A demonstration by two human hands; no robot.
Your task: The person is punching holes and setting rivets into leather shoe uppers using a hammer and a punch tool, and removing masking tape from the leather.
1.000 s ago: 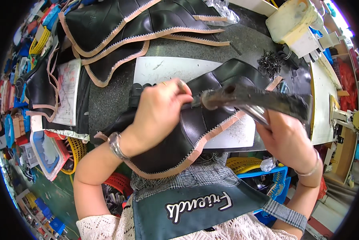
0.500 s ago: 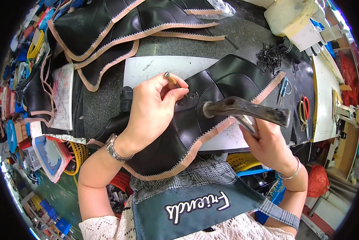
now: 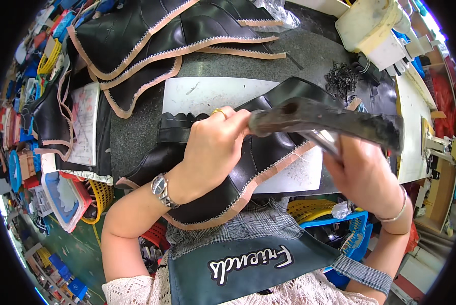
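Your black leather piece (image 3: 256, 157) is lying aslant across the white board (image 3: 207, 92) on the dark speckled worktop (image 3: 136, 145), its near left part reaching past the worktop's near edge toward your apron (image 3: 197, 272). The leather is looking smooth and glossy, catching pale highlights where it is swelling and bending, while seams are dividing it into curved panels. A pinkish-tan border (image 3: 253, 185) is following its wavy near edge, with white zigzag stitching running where tan is meeting black. Your left hand (image 3: 207, 152) is covering the middle of the piece, its fingers drawing together at the tips; the hammer (image 3: 324, 119) is hiding whatever may be sitting between them. Your right hand (image 3: 368, 173) is wrapping its fingers around the hammer's shaft, and the dark, worn head is hanging over the leather's right part, blurring slightly. Far left, similar black pieces (image 3: 116, 48) are overlapping, showing matching borders.
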